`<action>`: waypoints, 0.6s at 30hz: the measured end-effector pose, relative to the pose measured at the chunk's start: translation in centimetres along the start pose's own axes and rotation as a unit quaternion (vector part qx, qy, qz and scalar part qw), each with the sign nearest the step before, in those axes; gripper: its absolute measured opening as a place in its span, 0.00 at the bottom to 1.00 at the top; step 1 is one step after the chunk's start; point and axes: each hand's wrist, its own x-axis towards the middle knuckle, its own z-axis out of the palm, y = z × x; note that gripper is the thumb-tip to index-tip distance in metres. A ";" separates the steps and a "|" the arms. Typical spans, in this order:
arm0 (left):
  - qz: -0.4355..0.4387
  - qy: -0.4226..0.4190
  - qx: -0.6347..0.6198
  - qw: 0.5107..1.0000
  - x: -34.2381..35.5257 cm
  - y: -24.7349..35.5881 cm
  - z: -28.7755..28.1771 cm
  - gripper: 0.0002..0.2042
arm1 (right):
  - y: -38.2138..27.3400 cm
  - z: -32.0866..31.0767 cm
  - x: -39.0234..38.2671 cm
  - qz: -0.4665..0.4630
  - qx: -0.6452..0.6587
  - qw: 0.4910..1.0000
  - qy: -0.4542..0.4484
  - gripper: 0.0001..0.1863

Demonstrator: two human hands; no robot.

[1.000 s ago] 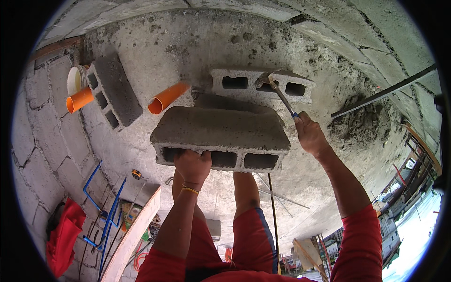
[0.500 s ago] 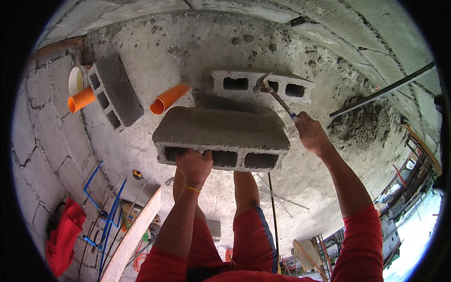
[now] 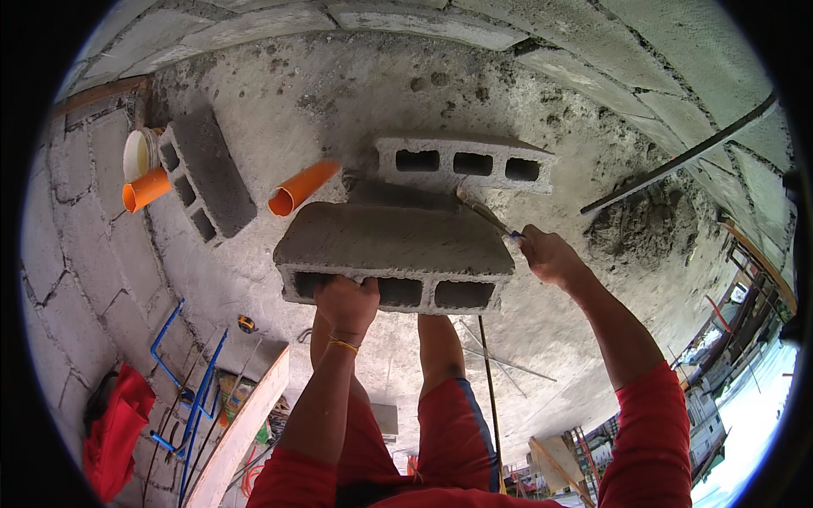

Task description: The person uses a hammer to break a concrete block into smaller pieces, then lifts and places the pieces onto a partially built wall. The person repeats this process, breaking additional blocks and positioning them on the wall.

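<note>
My left hand grips a grey hollow concrete block at its near face, fingers hooked into the left hollow. The block lies across the middle with three openings toward me, above my legs. My right hand is closed on the handle of a claw hammer, whose head is low at the block's back right edge, over a darker piece of block behind it. Another three-holed block lies just beyond.
Orange pipe sections, a tilted block and a white bucket lie left. A dark bar and mortar heap sit right. Blue pipes, a board and tape measure are lower left. Block walls surround.
My right hand has lowered and drawn slightly left, bringing the hammer head down from in front of the far block to the held block's back edge. The view has shifted slightly.
</note>
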 end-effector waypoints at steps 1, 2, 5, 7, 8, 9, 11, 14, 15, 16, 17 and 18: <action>0.014 0.016 -0.011 1.000 0.0 -0.1 -0.1 0.11 | -0.1 0.1 0.0 -0.013 0.032 0.999 0.027 0.17; 0.021 0.010 -0.014 1.000 0.0 0.0 -0.1 0.11 | 0.0 0.1 -0.2 -0.040 0.071 0.993 0.081 0.17; 0.019 -0.006 -0.003 1.000 0.1 -0.1 -0.2 0.10 | 0.3 0.1 0.0 -0.056 0.061 0.990 0.115 0.18; 0.016 -0.014 -0.004 1.000 0.0 -0.1 -0.2 0.10 | 0.8 0.2 0.4 -0.039 0.004 0.998 0.050 0.18; 0.020 -0.015 -0.010 1.000 0.1 -0.1 -0.1 0.10 | 0.9 0.4 0.6 0.010 -0.048 0.998 -0.034 0.18; -0.003 -0.036 -0.006 0.999 0.1 -0.1 0.0 0.10 | 1.2 0.3 0.8 -0.017 -0.052 0.998 0.018 0.17; 0.026 0.013 -0.023 0.999 0.1 -0.1 0.0 0.10 | 1.5 0.6 1.0 -0.069 0.026 0.992 0.099 0.16; 0.029 0.020 -0.023 0.999 -0.1 -0.2 -0.1 0.10 | 1.6 1.1 0.5 -0.056 0.016 0.996 0.072 0.16; 0.031 0.011 -0.025 0.999 -0.1 -0.2 -0.1 0.10 | 1.6 1.3 0.4 -0.032 -0.008 0.999 0.018 0.16; 0.020 -0.006 -0.010 1.000 -0.4 -0.2 -0.3 0.10 | 1.6 1.5 0.0 0.002 -0.033 0.998 -0.062 0.16; 0.017 -0.021 0.001 1.000 -0.4 -0.2 -0.4 0.10 | 1.6 1.6 0.0 -0.001 -0.043 0.999 -0.032 0.15; -0.010 -0.053 0.022 0.998 -0.6 -0.2 -0.5 0.10 | 1.6 1.7 -0.3 -0.052 -0.006 0.997 0.061 0.15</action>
